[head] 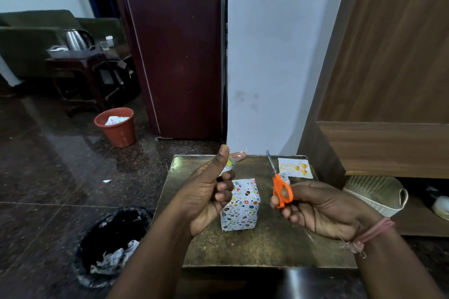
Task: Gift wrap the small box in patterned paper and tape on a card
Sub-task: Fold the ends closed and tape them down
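Note:
The small box (240, 205), wrapped in white paper with a colourful pattern, stands upright on the brown table (267, 250). My left hand (209, 192) hovers just left of the box, thumb up, fingers curled around a roll of clear tape (230, 165), with a strip stuck to the raised index fingertip. My right hand (315, 209) is right of the box and grips orange-handled scissors (279, 184), blades pointing up and away. A white card (295, 167) with orange balloons lies flat at the table's far right corner.
A black-lined bin (114, 245) with paper scraps stands on the floor at the table's left. A red bucket (116, 126) sits further off by a dark fridge (175, 56). A white woven basket (379, 194) is on the right, below wooden panelling.

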